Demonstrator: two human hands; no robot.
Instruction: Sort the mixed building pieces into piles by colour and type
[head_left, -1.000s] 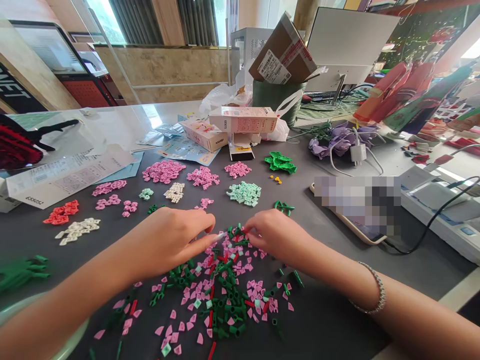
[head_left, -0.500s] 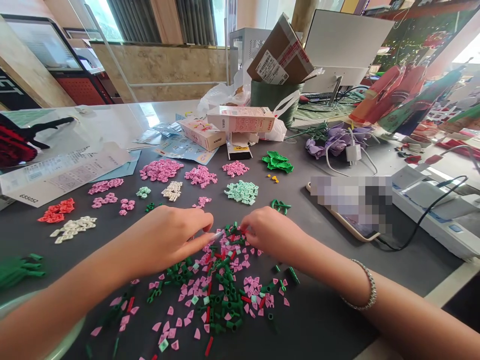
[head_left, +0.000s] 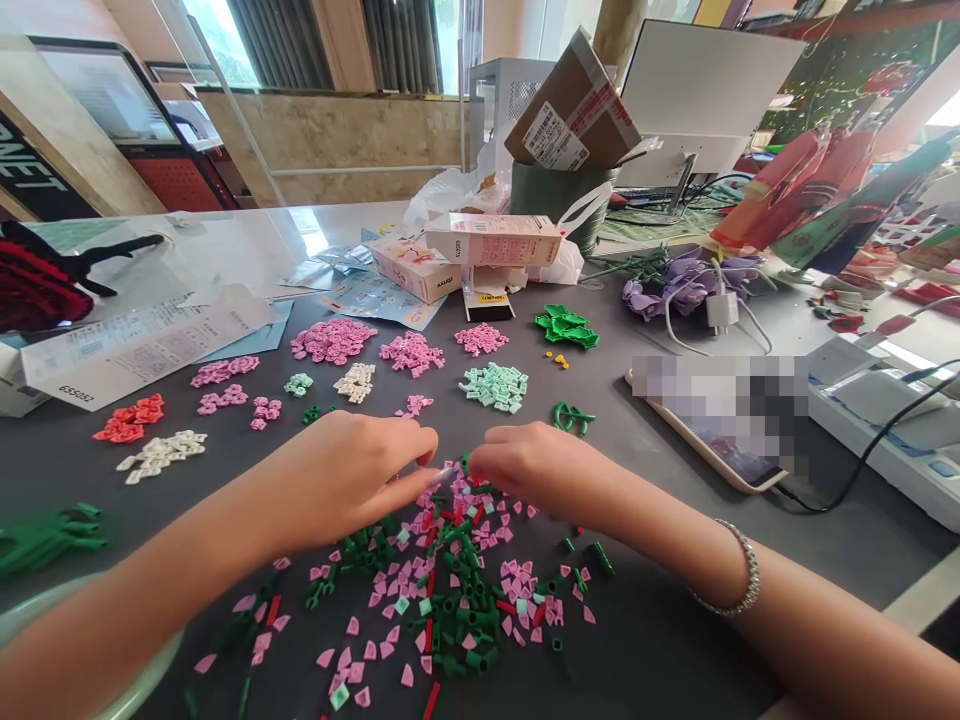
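Note:
A mixed pile of small building-toy pieces [head_left: 457, 560] spreads on the dark table before me: pink wedges, dark green tubes, red sticks and pale mint tiles. My left hand [head_left: 379, 465] hovers at the pile's far edge, thumb and curled fingers drawn close together. Across a small gap, my right hand [head_left: 521, 460] reaches down to the same edge with its fingers bunched. Its fingertips are mostly hidden, with a bit of red beneath them. Whatever either hand pinches is too small or covered to name. Just beyond lie a few pink pieces [head_left: 415, 404] and curved green stems [head_left: 573, 418].
Sorted heaps stand farther back: pink pieces [head_left: 334, 341], mint tiles [head_left: 493, 387], white pieces [head_left: 161, 455], red pieces [head_left: 130, 418] and green leaves [head_left: 566, 327]. A phone [head_left: 705, 420] and a power strip [head_left: 892, 430] lie right. A pale bowl [head_left: 154, 675] is at lower left.
The view has shifted slightly, so everything sits a little farther right. My right hand's fingers have come slightly nearer to my left hand. The left keeps much the same pose.

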